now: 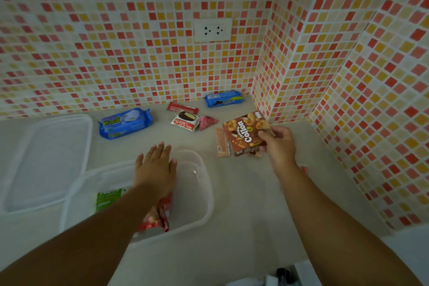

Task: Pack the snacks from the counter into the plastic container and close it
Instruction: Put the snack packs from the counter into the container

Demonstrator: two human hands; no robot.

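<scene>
Right fingers (267, 133) pinch the Collon box (243, 134); left fingers (157, 150) spread flat over container (204, 193).

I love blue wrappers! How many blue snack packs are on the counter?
2. The big blue pack lies left on the counter beside the lid. The smaller blue pack lies at the back by the tiled wall, under the socket. More could hide under the arms.
</scene>
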